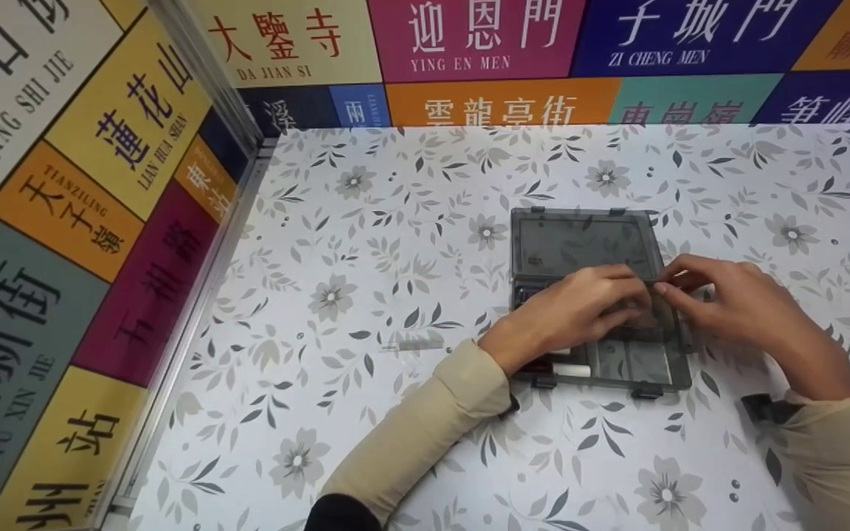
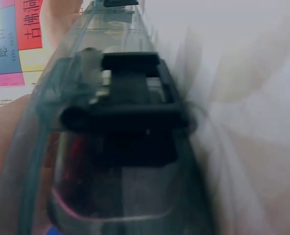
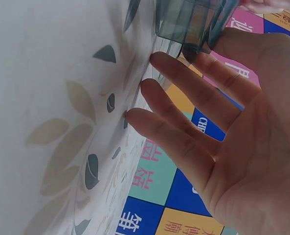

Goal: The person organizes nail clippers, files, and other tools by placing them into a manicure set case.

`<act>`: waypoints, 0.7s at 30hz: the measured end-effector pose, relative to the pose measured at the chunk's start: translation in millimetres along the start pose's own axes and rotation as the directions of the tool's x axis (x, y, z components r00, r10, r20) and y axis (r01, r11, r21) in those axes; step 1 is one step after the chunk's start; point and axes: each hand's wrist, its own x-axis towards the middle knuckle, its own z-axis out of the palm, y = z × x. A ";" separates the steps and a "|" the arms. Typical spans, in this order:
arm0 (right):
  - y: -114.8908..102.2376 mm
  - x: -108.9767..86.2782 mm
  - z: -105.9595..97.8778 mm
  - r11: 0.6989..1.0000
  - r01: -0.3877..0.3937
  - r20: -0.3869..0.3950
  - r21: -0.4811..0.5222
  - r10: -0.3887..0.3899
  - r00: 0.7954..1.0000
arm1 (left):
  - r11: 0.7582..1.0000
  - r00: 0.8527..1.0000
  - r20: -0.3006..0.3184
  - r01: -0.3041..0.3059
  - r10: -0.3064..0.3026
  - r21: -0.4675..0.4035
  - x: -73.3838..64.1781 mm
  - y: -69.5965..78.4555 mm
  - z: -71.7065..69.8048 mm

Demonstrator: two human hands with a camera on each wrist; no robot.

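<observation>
A grey see-through plastic box (image 1: pixel 606 372) lies on the patterned table with its lid (image 1: pixel 580 243) laid back. My left hand (image 1: pixel 580 306) reaches over the compartments, fingers bent down into the box; I cannot tell whether they hold anything. At the right edge, near the hinge, my right hand (image 1: pixel 735 299) pinches the box with thumb and forefinger. In the right wrist view the other fingers (image 3: pixel 184 90) spread out below the box corner. A small white cylinder (image 1: pixel 571 370) sits in the front left compartment. The left wrist view shows a dark latch (image 2: pixel 130 88) close up.
A clear plastic strip (image 1: pixel 417 344) lies on the floral tabletop (image 1: pixel 410 428) left of the box. Colourful panels with Chinese lettering (image 1: pixel 484 40) stand along the back, and another panel (image 1: pixel 100 192) stands on the left side.
</observation>
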 end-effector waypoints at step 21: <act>-3.3 -1.3 -0.8 0.999 -0.033 0.007 0.014 0.033 0.999 | 0.996 0.998 -0.058 0.038 -0.033 0.085 -36.3 -10.3 -35.6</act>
